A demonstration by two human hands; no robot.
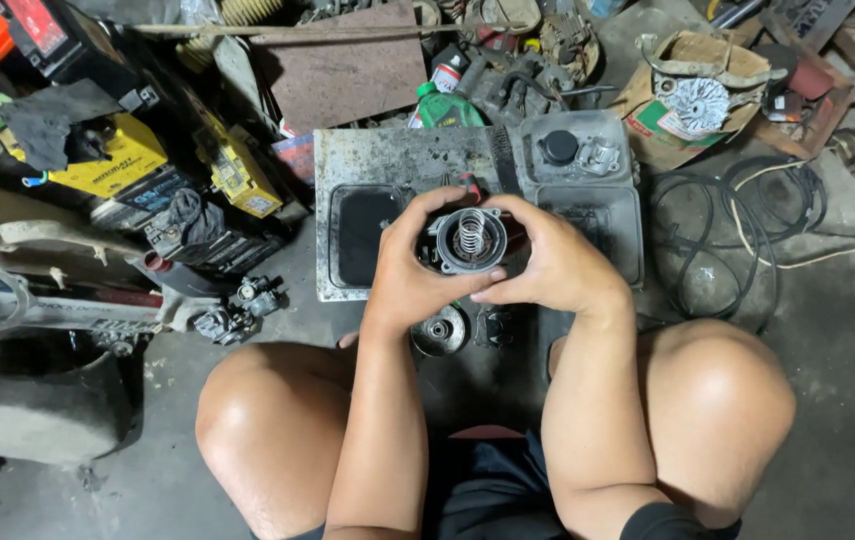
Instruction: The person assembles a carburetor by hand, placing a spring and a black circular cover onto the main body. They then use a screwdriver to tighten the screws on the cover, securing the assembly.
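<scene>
Down on a grimy concrete floor [828,400] strewn with batteries and cables, the left hand [413,275] and right hand [548,265] together clasp a round metal part with a coil spring [471,238], above a dirty grey tray [388,160].

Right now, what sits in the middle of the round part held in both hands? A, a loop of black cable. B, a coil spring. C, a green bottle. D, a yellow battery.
B: a metal coil spring stands in the centre of the round part, which the left hand and right hand cup.
</scene>
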